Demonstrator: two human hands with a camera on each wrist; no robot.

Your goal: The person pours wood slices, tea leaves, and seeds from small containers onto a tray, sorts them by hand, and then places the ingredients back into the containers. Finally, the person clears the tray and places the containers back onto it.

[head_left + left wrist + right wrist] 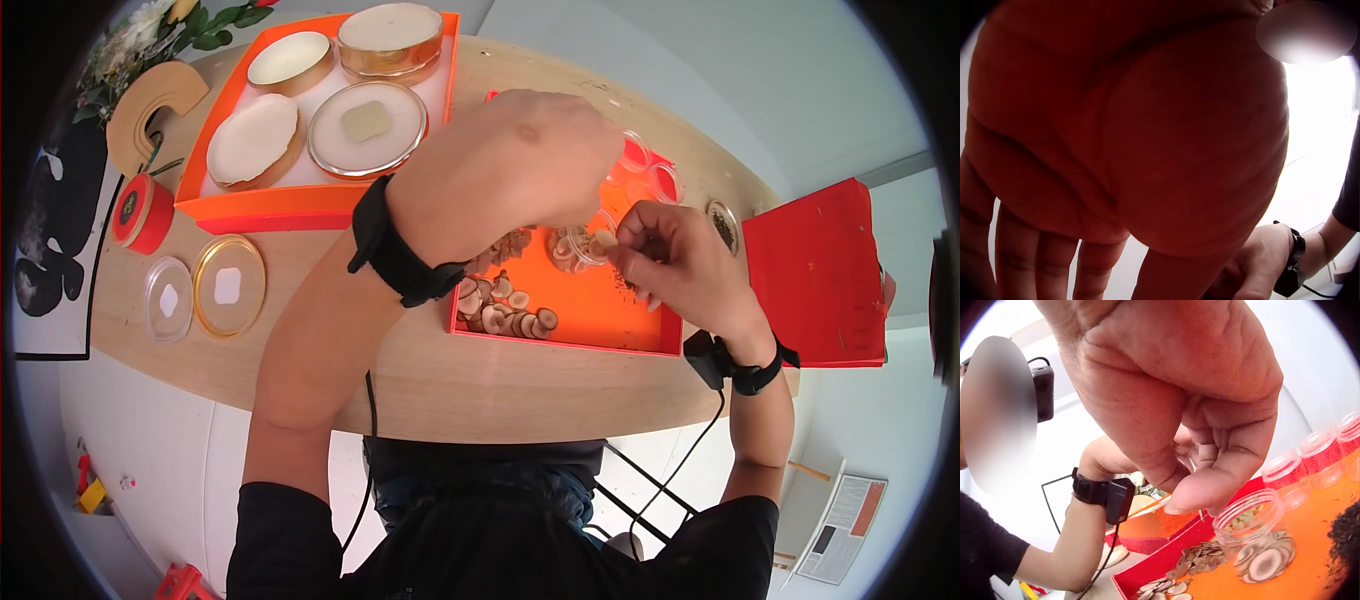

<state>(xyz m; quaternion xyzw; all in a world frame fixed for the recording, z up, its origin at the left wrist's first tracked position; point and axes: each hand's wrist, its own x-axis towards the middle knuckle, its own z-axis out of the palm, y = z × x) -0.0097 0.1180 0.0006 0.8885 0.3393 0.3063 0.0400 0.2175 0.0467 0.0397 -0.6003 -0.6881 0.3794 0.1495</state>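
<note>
My right hand (pixel 680 262) pinches a small pale round slice (pixel 603 243) between thumb and fingers. The slice is beside the mouth of a clear jar (pixel 1249 519) that holds several dark-rimmed round slices (pixel 1266 562). My left hand (pixel 530 160) reaches over the shallow orange tray (pixel 590 325), back of the hand up. In the left wrist view its fingers (pixel 1054 256) point downward; their tips are out of frame, so I cannot tell whether they hold anything. More dark-rimmed slices (pixel 505 315) lie at the tray's near left, next to thin brown chips (pixel 1200 559).
Dark loose bits (pixel 1344 534) lie at the tray's right, with clear jars (pixel 1321 450) along its back. An orange box (pixel 290 210) with round containers stands at the left, near two lids (pixel 230 315) and a red tin (pixel 143 213). A red box (pixel 815 275) is at the right.
</note>
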